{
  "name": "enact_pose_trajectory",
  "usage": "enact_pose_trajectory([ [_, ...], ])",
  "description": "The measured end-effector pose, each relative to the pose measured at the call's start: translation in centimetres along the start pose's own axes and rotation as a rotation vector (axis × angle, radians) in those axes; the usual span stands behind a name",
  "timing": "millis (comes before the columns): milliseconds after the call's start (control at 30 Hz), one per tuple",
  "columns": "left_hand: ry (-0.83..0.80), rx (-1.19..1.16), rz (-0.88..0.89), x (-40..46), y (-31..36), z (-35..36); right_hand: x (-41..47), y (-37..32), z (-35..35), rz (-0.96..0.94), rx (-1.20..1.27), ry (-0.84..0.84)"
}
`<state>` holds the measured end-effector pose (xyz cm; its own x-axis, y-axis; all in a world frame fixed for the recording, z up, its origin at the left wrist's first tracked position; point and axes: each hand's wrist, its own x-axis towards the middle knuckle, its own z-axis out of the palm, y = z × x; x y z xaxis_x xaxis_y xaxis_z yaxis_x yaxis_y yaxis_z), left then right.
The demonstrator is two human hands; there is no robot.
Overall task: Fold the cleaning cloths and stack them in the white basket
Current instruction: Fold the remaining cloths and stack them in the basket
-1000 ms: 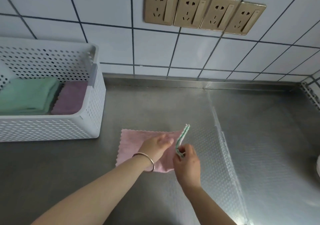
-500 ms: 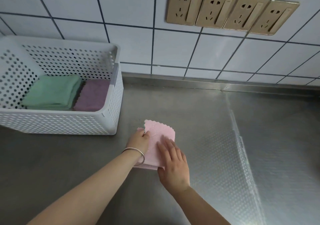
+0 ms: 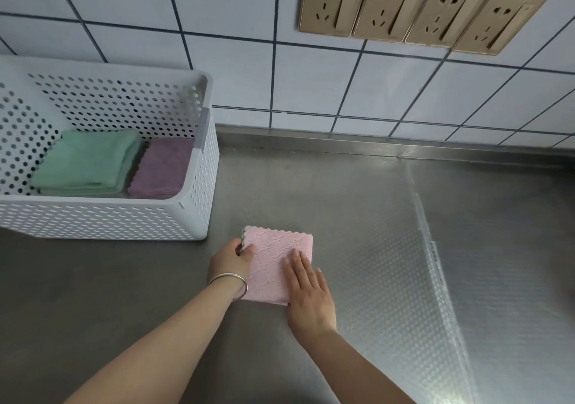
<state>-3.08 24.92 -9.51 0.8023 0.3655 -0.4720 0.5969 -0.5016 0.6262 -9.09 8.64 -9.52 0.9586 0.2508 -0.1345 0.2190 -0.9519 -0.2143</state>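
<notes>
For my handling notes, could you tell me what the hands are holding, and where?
The left hand pinches the folded pink cloth at its upper left corner; the right hand only presses flat on its right side.

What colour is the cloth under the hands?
Pink cloth, with a green edge showing at its left corner; head view.

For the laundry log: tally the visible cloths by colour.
Green cloth, top of a pile in the white basket: 1 (layers below unclear)
Purple cloth, in basket: 1
Pink cloth, on counter: 1
Total: 3
</notes>
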Motion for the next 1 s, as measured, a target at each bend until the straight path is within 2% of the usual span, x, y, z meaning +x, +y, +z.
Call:
enact_pose_trajectory([
  [133, 0.033, -0.003, 0.015, -0.2, 0.0, 0.1, 0.2, -0.1, -0.2, -0.004, -0.004, 0.005],
  [333, 0.098, 0.109, 0.094, -0.7, -0.1, 0.1, -0.4, 0.1, -0.5, -0.067, -0.071, -0.037],
  [400, 0.195, 0.142, 0.196, -1.3, -0.5, 0.2, -0.6, 0.0, -0.7, -0.067, -0.107, -0.071],
  [467, 0.288, 0.311, 0.401, -1.8, -1.2, 0.6, -0.5, -0.4, -0.9, -0.008, -0.108, -0.094],
  [567, 0.177, 0.636, 0.619, -2.1, -2.6, 1.4, -0.4, -0.8, -0.9, 0.103, -0.051, -0.176],
  [633, 0.123, 0.749, 0.687, -1.7, -3.5, 1.9, -0.5, -0.7, -0.7, 0.119, -0.033, -0.201],
  [767, 0.005, 0.845, 0.646, -0.9, -3.7, 1.8, -0.6, -0.7, -0.5, 0.109, -0.035, -0.212],
  [833, -0.051, 0.85, 0.602, -0.9, -3.3, 1.6, -0.4, -0.5, -0.7, 0.042, -0.156, -0.272],
  [900, -0.093, 0.86, 0.553, -1.0, -2.6, 1.4, -0.4, -0.5, -1.2, 0.025, -0.141, -0.361],
  [1000, -0.085, 0.737, 0.489, -1.8, -1.2, 0.7, -0.3, -0.7, -2.0, 0.053, -0.08, -0.371],
])
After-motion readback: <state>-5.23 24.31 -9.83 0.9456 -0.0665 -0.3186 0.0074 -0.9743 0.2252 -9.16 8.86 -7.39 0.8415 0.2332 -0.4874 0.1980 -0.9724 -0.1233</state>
